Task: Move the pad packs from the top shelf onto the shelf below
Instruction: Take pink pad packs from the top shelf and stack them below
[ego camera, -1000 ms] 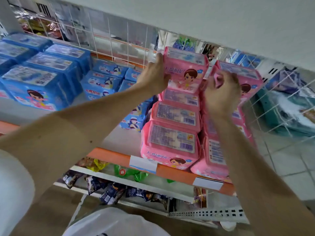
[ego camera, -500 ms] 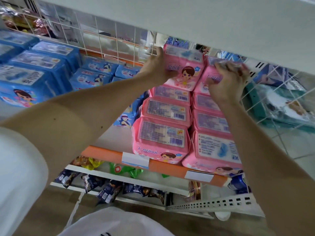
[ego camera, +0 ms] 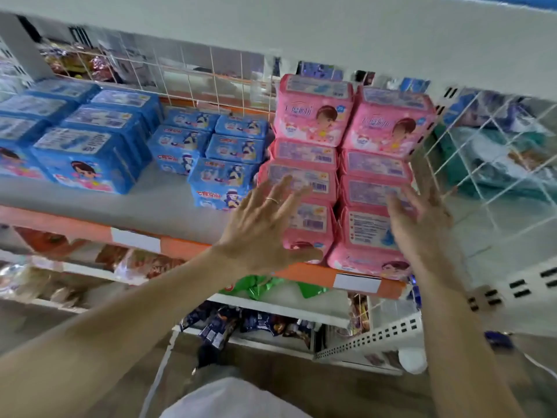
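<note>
Now the pink packs (ego camera: 313, 116) sit in two tall piles on the shelf (ego camera: 180, 247) with the orange edge. Each pile has one pack standing up on top, and these two top packs touch side by side. So I think these two are put away. The top shelf (ego camera: 271, 28) is the white board above. I see only its underside, so I cannot tell how many packs are left up there. If more wait there, the job is not done yet.

The left hand (ego camera: 262, 233) has its fingers spread wide and holds nothing. It hangs low in front of the left pile. The right hand (ego camera: 422, 227) has its fingers apart too, and it is empty, in front of the right pile. I cannot tell if any finger brushes a pack. Blue packs (ego camera: 87, 158) fill the rest of the shelf to the left.

Half a second ago each hand held a top pack and pushed it into place. Now both hands have let go and dropped lower. The top packs stand on their own.
</note>
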`<state>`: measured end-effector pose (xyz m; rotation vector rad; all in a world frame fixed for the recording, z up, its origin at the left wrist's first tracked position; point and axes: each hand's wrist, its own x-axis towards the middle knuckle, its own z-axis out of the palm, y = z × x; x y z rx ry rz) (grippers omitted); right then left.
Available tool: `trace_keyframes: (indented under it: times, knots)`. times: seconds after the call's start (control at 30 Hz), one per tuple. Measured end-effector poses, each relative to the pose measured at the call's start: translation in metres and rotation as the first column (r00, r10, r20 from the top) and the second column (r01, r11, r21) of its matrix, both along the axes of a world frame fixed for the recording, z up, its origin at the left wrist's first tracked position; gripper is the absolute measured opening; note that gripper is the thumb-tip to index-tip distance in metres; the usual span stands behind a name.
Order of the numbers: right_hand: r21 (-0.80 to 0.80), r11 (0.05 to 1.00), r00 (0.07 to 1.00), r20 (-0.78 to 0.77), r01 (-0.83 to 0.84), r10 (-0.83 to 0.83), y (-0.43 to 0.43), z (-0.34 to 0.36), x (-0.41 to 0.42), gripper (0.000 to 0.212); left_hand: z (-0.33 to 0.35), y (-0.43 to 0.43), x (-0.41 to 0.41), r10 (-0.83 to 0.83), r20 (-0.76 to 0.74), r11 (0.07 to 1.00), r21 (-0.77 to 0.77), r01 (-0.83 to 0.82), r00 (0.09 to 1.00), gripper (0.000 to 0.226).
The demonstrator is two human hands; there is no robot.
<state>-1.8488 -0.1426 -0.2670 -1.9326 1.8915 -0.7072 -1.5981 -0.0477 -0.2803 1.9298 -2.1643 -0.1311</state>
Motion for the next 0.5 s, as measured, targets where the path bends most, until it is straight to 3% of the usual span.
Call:
trace_keyframes:
  times: [0.1, 0.17, 0.23, 0.33, 0.5]
  knots:
    - [-0.015, 1.000, 0.999, -0.043, 0.027, -0.027, 0.007, -0.004, -0.004, 0.043, -0.012, 0.000, 0.003, -0.049, 0.172, 0.998, -0.024, 0.054, 0.984, 0.108]
    - [0.024, 0.999, 0.999, -0.033, 0.027, -0.026, 0.006, -0.008, 0.000, 0.046, -0.013, -0.005, 0.002, -0.050, 0.177, 0.997, -0.050, 0.059, 0.983, 0.094]
    - [-0.049, 0.999, 0.991, -0.136, 0.013, -0.020, 0.009, -0.015, 0.008, 0.045, -0.014, -0.009, -0.001, -0.042, 0.188, 0.997, -0.062, 0.055, 0.981, 0.084]
    - [-0.264, 0.964, 0.987, -0.155, 0.007, -0.049, 0.011, -0.023, 0.017, 0.035, -0.017, -0.011, -0.002, -0.035, 0.184, 0.993, -0.102, 0.055, 0.982, 0.081]
    - [-0.285, 0.958, 0.987, -0.148, 0.020, -0.065, 0.000, -0.020, 0.021, 0.032, -0.019, -0.016, -0.005, 0.010, 0.232, 0.996, -0.092, 0.012, 0.973, 0.081]
